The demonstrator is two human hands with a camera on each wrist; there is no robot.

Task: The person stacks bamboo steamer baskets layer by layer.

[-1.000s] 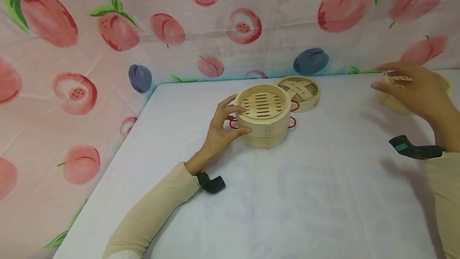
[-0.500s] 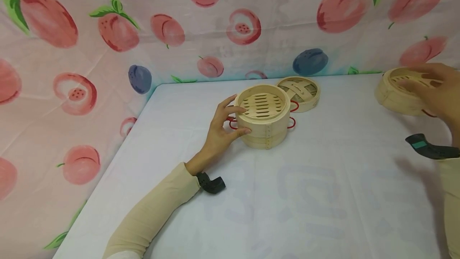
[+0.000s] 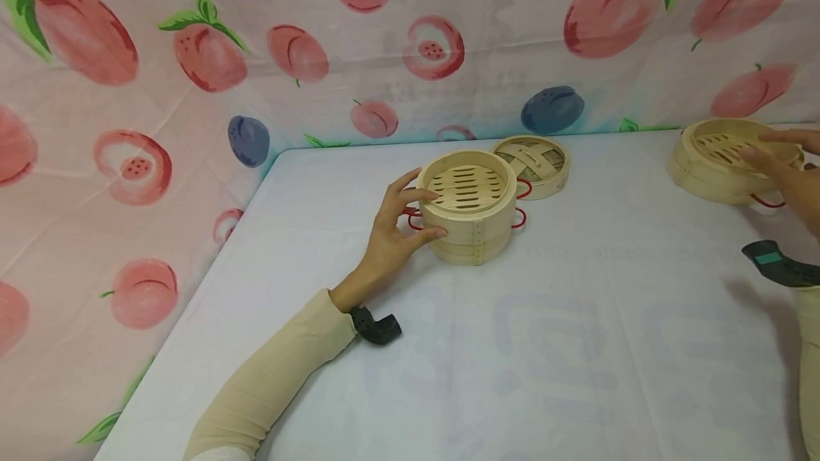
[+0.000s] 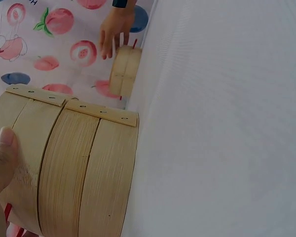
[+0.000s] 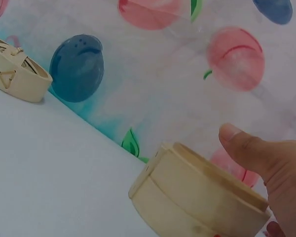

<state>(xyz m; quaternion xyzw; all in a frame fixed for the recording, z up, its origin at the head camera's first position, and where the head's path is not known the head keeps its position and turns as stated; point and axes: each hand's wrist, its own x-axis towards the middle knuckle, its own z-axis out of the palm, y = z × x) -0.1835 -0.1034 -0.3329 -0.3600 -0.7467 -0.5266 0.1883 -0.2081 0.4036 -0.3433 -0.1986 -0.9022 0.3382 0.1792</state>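
Observation:
My left hand (image 3: pixel 398 215) grips a stack of two bamboo steamer baskets (image 3: pixel 479 233) at its left side. The thumb lies along the front wall and the fingertips reach the rim; red loops show at both sides. In the left wrist view the stacked steamer (image 4: pixel 84 163) stands upright on the cloth, thumb against its wall. At the far right, my right hand (image 3: pixel 794 169) is over the right side of a single bamboo steamer basket (image 3: pixel 717 176) with a slatted base. Its thumb and fingers are spread apart; in the right wrist view the thumb (image 5: pixel 241 145) is just above the rim.
A round woven bamboo lid (image 3: pixel 534 169) lies behind the stack, close to its right side. White cloth (image 3: pixel 544 361) covers the table. A fruit-printed curtain (image 3: pixel 384 55) rises along the back and left edges.
My right hand has moved right across the single steamer basket, uncovering more of its slatted base. My left hand and the stack have stayed in place.

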